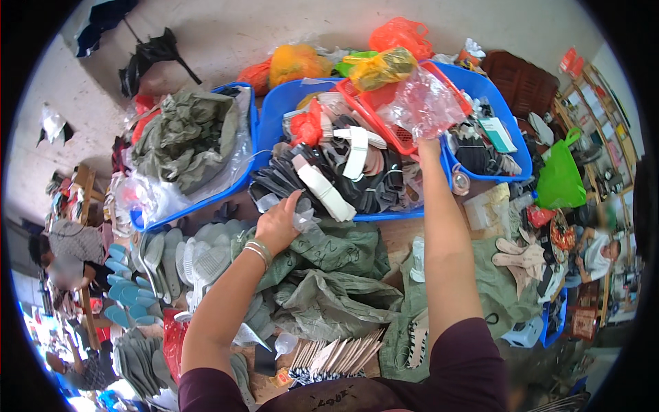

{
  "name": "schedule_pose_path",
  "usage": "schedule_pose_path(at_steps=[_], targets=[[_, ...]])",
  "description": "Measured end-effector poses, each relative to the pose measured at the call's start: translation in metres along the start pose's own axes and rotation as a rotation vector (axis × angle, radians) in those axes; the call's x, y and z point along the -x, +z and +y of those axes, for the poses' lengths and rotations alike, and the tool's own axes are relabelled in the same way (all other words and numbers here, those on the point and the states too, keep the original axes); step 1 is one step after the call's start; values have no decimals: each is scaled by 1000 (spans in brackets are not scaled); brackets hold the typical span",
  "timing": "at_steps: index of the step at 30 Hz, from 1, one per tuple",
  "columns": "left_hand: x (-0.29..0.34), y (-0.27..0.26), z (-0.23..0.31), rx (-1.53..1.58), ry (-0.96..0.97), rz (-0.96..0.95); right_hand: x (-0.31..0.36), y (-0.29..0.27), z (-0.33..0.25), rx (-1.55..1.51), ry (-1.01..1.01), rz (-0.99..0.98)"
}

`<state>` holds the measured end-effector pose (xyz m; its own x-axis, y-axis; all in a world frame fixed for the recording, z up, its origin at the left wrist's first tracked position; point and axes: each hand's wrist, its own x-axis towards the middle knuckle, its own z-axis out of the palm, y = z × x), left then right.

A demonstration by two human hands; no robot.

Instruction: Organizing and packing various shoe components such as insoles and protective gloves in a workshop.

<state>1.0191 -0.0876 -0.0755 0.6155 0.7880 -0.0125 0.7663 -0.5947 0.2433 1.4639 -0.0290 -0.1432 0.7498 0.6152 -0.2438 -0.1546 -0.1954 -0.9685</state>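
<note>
My right hand (pixel 429 147) reaches far forward and is closed at the near corner of a red plastic basket (pixel 368 108). The basket tilts over the blue bins, and a crumpled clear plastic bag (pixel 423 104) lies in it, just above my fingers. My left hand (pixel 277 223) is closed, thumb up, with a piece of clear plastic (pixel 306 221) showing at its fingers. It is at the near rim of a blue bin (pixel 392 215) full of black and white strips (pixel 318 185). Part of its fingers is hidden.
Another blue bin (pixel 255 128) at left holds grey-green cloth (pixel 187 134). Green sacks (pixel 334 302), grey shoe soles (pixel 213 261) and a stack of pale pieces (pixel 336 357) cover the table nearer me. A green bag (pixel 561 175) is at right. People sit at both sides.
</note>
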Motion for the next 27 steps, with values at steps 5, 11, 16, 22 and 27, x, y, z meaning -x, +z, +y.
schedule_pose_path(at_steps=[5, 11, 16, 22, 27], targets=[[-8, 4, 5, 23, 17, 0, -18, -16, 5, -92, -53, 160], [-5, 8, 3, 16, 28, 49, 3, -53, -25, -212, -139, 69], [-8, 9, 7, 8, 29, 11, 6, -115, -55, -368, -202, 134], [-9, 10, 6, 13, 36, 15, 3, -136, -79, 18, -418, 217], [-9, 13, 10, 11, 30, 2, 0, -101, -89, -131, -408, 108]])
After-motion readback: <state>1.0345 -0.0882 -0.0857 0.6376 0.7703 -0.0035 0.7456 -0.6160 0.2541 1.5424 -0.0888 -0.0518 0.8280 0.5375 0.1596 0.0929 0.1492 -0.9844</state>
